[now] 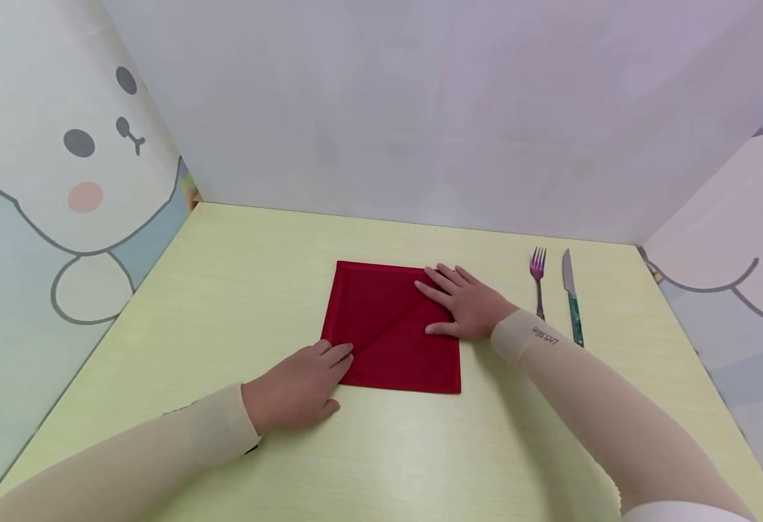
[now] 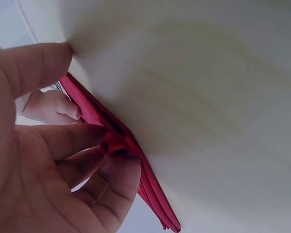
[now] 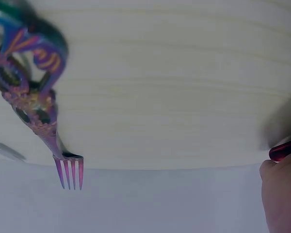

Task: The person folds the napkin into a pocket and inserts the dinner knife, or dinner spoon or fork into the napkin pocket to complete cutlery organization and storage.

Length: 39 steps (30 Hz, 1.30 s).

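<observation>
A folded red cloth napkin [image 1: 388, 326] lies as a square on the table, a diagonal fold line running across it. At its lower left corner is my left hand [image 1: 303, 384], fingertips on the cloth and thumb apart on the table. The left wrist view shows those fingers [image 2: 123, 167] bent slightly at the napkin's layered edge [image 2: 157, 199], where a small bit of cloth bulges between the fingertips. My right hand [image 1: 476, 304] rests spread on the upper right part of the napkin. Only a portion of the right hand [image 3: 283, 194] shows in the right wrist view.
Right of the napkin lie a purplish fork [image 1: 537, 268] and a knife [image 1: 571, 293] with a green handle, their lower ends partly behind my right forearm. The pale wooden table [image 1: 257, 254] meets a plain wall at the back and cartoon-printed panels [image 1: 81, 275] at the sides.
</observation>
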### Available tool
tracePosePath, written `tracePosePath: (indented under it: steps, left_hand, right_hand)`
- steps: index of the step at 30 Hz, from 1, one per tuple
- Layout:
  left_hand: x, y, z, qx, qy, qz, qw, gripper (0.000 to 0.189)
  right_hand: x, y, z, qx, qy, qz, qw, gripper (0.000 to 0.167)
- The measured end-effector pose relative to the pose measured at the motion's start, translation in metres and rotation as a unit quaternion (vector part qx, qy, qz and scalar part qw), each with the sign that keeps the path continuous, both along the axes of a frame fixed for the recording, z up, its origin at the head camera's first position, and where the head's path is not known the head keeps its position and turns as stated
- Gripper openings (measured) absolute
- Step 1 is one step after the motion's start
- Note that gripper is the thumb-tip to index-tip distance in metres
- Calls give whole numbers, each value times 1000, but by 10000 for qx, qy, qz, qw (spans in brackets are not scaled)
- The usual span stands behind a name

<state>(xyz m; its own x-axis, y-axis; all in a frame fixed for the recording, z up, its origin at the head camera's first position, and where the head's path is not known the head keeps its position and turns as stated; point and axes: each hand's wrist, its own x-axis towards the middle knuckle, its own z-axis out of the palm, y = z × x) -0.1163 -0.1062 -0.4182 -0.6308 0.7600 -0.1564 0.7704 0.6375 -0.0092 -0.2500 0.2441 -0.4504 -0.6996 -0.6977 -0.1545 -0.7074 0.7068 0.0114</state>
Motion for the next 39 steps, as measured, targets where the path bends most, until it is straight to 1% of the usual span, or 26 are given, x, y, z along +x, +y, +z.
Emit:
tracePosePath:
  steps: [4, 7, 9, 11, 13, 16, 18, 20, 22, 24, 27, 30, 34, 39]
  left_hand:
    - [-2, 0, 3, 27, -88, -4, 10000, 61]
    - [-8, 1, 7, 101, -273, 21, 9996, 56]
    - [-16, 6, 12, 129, -370, 20, 9992, 53]
    - [-25, 15, 20, 75, -452, 12, 9989, 54]
    - [-36, 28, 27, -107, -452, -51, 9989, 57]
    - [-53, 50, 33, -423, -456, -150, 9980, 64]
    - [-64, 65, 34, -571, -512, -232, 9968, 69]
    - [-73, 76, 31, -666, -651, -278, 9953, 76]
    - [-80, 85, 27, -785, -783, -340, 9933, 84]
    - [-84, 89, 21, -934, -851, -426, 9911, 94]
    - [-83, 88, 15, -1067, -952, -510, 9884, 107]
    - [-75, 79, 12, -1094, -1055, -547, 9869, 115]
    - [-55, 54, 10, -1123, -1197, -511, 9851, 119]
    - [-24, 22, 5, -1042, -1121, -604, 9864, 115]
  right_hand:
    - [0, 0, -1, 4, -64, 4, 10000, 96]
    - [0, 0, -1, -59, -83, 17, 9999, 95]
    - [1, 0, 0, -81, -88, 18, 9999, 94]
    - [1, 0, 0, -87, -87, 23, 9999, 94]
    - [1, 0, -1, -66, -82, 31, 9999, 95]
    - [1, 1, -2, -68, -83, 29, 9999, 95]
    - [0, 2, -3, -54, -91, 17, 9999, 95]
    - [0, 2, -4, -54, -103, 1, 9999, 95]
    - [-1, 2, -4, -45, -111, -15, 9999, 94]
    - [-1, 2, -5, -45, -122, -35, 9999, 94]
    - [0, 1, -6, -34, -135, -83, 9999, 94]
    - [-1, 1, -6, -37, -141, -118, 9998, 94]
    - [-2, 0, -8, -71, -125, -122, 9998, 95]
    - [-2, 0, -8, -93, -159, -147, 9997, 95]
